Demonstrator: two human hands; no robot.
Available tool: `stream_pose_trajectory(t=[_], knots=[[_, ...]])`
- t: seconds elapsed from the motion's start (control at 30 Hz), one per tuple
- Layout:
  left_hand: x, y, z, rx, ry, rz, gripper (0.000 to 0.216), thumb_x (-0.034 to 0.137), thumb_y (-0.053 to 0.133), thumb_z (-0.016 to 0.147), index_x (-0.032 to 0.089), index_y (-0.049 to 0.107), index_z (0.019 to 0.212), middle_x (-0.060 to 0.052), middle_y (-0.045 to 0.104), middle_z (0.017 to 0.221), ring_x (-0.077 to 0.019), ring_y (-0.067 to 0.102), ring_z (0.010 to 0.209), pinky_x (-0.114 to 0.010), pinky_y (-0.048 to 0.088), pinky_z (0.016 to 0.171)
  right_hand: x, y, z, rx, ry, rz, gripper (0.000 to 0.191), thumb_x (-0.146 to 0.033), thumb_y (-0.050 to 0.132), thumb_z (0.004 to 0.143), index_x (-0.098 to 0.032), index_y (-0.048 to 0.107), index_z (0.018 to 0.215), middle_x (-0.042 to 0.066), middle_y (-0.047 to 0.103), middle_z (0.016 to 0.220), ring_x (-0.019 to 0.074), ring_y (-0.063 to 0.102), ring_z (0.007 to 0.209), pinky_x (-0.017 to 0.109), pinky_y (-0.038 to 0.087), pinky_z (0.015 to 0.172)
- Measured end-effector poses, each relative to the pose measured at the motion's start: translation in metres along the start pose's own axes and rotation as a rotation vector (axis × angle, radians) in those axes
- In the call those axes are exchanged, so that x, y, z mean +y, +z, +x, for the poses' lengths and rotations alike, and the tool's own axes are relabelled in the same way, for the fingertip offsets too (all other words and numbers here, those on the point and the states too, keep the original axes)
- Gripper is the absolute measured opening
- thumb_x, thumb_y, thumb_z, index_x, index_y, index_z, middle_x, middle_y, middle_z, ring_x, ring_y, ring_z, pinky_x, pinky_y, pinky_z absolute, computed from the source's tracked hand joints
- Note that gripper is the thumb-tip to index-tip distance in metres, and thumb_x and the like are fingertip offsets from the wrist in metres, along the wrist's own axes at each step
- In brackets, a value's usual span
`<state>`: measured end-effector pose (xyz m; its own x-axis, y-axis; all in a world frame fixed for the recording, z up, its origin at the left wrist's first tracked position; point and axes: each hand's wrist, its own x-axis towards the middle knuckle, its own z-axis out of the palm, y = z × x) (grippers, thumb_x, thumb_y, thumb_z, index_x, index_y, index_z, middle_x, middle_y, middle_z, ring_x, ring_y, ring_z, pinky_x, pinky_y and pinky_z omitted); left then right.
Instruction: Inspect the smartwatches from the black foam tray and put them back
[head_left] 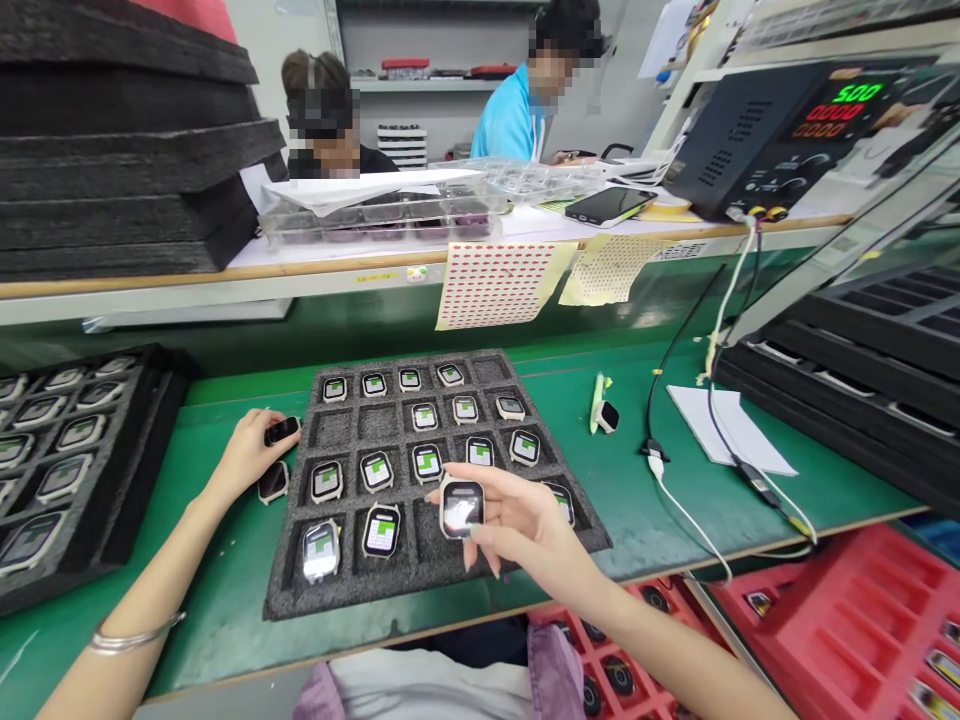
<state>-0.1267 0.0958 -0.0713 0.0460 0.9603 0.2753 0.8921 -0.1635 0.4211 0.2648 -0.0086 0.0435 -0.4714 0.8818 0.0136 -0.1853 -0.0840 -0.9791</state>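
Between the thumb and fingers of my right hand (536,525) is a smartwatch (462,508) without a strap, its lit screen facing up. It hangs over the front part of a black foam tray (291,590). In the tray's pockets lie several more such watches, most with green and white on their screens. Left of the tray, my left hand (255,448) closes around a dark-screened smartwatch (282,431) at the tray's edge. Just below that hand another dark watch (273,482) rests on the green table (217,570).
A filled foam tray stack (142,450) stands at the left, black trays (847,370) at the right. Near the back lies a watch (607,417) beside a green pen (597,400). Cables (686,510) cross the table by white paper (731,430). A power supply (757,140) sits on the shelf; two people are beyond.
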Motion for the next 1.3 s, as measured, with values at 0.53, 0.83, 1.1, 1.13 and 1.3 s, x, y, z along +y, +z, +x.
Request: stream_pose_trajectory(t=[0.53,0.83,1.1,1.13,1.3], knots=[[0.004,-0.002,-0.002,-0.002,-0.016,-0.009,0.042,0.059,0.053,0.075,0.019,0.057,0.087,-0.009,0.058,0.087,-0.0278,0.057,0.086,-0.041,0.048,0.080,0.005,-0.003,0.000,-0.077,0.029,0.075,0.057,-0.014,0.064,0.078,-0.023,0.049,0.131,0.012,0.064,0.112,0.0139,0.066,0.067,0.018,0.046,0.044],[0.000,-0.001,-0.001,-0.010,0.000,-0.001,0.045,0.061,0.051,0.075,0.019,0.058,0.088,-0.010,0.060,0.088,-0.0287,0.057,0.087,-0.041,0.049,0.078,0.005,-0.002,-0.001,-0.048,0.008,0.091,0.048,-0.020,0.064,0.081,-0.021,0.053,0.128,0.012,0.066,0.109,0.0136,0.066,0.061,0.019,0.047,0.042],[0.000,0.000,-0.001,-0.010,0.006,-0.002,0.044,0.060,0.052,0.076,0.018,0.057,0.088,-0.011,0.059,0.089,-0.0285,0.057,0.087,-0.041,0.048,0.079,0.009,-0.004,0.000,0.048,0.051,0.005,0.033,-0.031,0.060,0.087,-0.019,0.062,0.118,0.006,0.069,0.079,0.0092,0.059,0.043,0.017,0.039,0.035],[0.000,-0.001,-0.001,-0.010,0.005,-0.002,0.044,0.060,0.052,0.076,0.018,0.057,0.089,-0.011,0.059,0.089,-0.0286,0.057,0.087,-0.041,0.048,0.079,0.009,-0.003,0.000,0.036,0.053,0.011,0.033,-0.031,0.060,0.087,-0.019,0.062,0.118,0.006,0.069,0.080,0.0096,0.059,0.044,0.017,0.039,0.035],[0.000,-0.001,-0.001,-0.003,-0.001,-0.008,0.045,0.061,0.052,0.075,0.018,0.058,0.088,-0.010,0.059,0.087,-0.0285,0.057,0.086,-0.041,0.048,0.079,0.007,-0.001,-0.002,-0.059,0.036,0.075,0.049,-0.022,0.066,0.079,-0.021,0.054,0.127,0.010,0.067,0.100,0.0141,0.066,0.061,0.018,0.046,0.043]])
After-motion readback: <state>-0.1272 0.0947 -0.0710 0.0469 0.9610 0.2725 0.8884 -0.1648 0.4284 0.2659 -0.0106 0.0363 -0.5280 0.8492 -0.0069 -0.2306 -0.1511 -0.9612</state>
